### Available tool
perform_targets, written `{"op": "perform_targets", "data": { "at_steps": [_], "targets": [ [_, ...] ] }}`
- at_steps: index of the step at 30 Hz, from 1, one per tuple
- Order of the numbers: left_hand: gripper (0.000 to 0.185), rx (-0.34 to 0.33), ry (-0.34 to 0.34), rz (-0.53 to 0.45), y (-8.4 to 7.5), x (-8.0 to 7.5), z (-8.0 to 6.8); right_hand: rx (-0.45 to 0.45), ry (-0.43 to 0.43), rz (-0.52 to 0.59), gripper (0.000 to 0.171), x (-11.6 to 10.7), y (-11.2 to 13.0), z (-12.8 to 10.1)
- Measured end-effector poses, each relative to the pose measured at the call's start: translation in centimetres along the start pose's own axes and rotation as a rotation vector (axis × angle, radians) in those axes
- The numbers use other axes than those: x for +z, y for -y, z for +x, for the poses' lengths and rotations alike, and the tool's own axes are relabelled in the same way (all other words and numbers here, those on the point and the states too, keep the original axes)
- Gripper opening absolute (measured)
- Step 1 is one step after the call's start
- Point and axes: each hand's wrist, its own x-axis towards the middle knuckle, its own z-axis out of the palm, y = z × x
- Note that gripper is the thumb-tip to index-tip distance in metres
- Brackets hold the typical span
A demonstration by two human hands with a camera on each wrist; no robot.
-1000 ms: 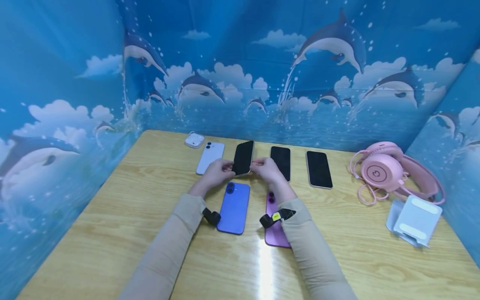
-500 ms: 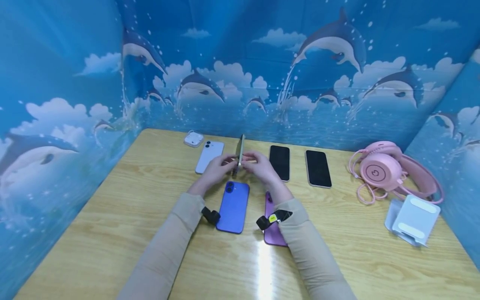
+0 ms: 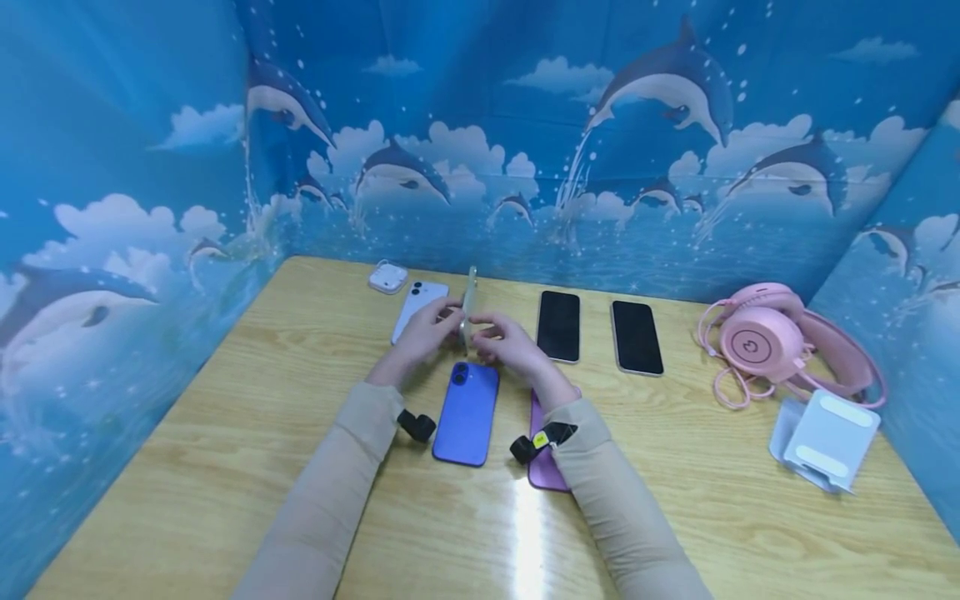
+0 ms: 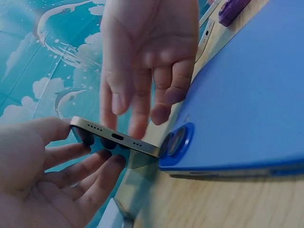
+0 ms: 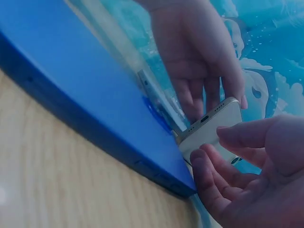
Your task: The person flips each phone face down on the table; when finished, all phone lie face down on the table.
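My fingers [image 4: 102,166] of both hands pinch the pale phone [image 3: 469,310] upright on its long edge near the tabletop's [image 3: 225,433] far edge, half turned over; laying it flat remains.

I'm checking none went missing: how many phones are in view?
6. A white phone back left, a phone on edge between both hands, two black-screened phones to its right, a blue phone and a purple phone nearer, partly under the right sleeve.

Blue dolphin-and-cloud walls [image 3: 525,125] wrap three sides of a glossy light wooden table [image 3: 225,433] under bright overhead light.
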Motion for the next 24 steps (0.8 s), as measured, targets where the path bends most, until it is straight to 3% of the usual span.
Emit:
{"op": "perform_targets", "data": {
  "at_steps": [6, 12, 18, 24],
  "targets": [
    [0.037, 0.024, -0.075, 0.025, -0.1, -0.9, -0.2, -0.025, 0.005, -0.201, 0.035, 0.2, -0.5, 0.1],
    [0.035, 0.004, -0.108, 0.042, -0.2, -1.4, -0.3, -0.028, -0.012, -0.276, 0.034, 0.3, -0.3, 0.0],
    [0.035, -0.059, -0.098, 0.078, 0.4, -1.3, 0.2, -0.016, -0.049, -0.322, 0.034, 0.3, -0.3, -0.1],
    [0.036, -0.032, -0.063, 0.153, 0.6, -0.6, 0.3, 0.034, -0.093, -0.429, 0.034, -0.1, -0.2, -0.1]
  ]
}}
